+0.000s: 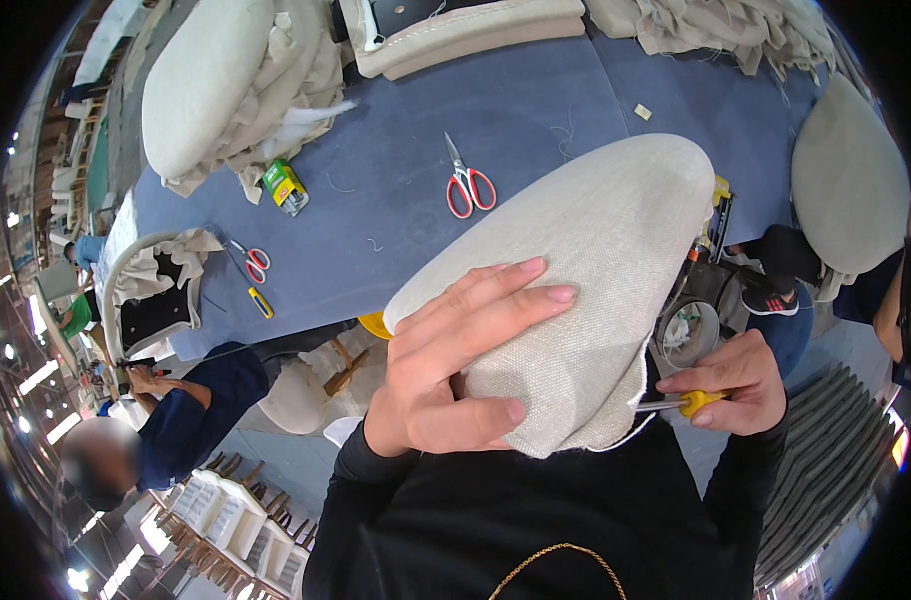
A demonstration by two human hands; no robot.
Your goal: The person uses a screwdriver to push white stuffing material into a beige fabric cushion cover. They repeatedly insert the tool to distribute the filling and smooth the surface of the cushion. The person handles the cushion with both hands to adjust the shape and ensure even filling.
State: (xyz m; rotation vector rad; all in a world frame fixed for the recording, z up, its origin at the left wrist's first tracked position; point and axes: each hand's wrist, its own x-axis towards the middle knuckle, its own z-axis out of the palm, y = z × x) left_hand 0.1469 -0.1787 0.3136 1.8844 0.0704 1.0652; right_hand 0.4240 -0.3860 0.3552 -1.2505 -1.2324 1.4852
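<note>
A rounded, padded panel covered in beige fabric (586, 230) lies tilted in front of my body, its loose raw edge at the lower right. My left hand (456, 365) rests on its upper face, fingers stretched out and thumb spread apart near the near end. At the right, my right hand (736, 385) is closed round a tool with a yellow handle (698, 402), which looks like a screwdriver. The tool's metal shaft points left and meets the fabric's edge; its tip is hidden there.
On the blue table (396, 190) lie red-handled scissors (466, 185), a second pair (253, 262), a yellow cutter (261, 302) and a small green-yellow box (286, 188). Covered panels (211, 90) are stacked behind. Another person (191, 410) works at the left. A bucket (689, 332) stands at the right.
</note>
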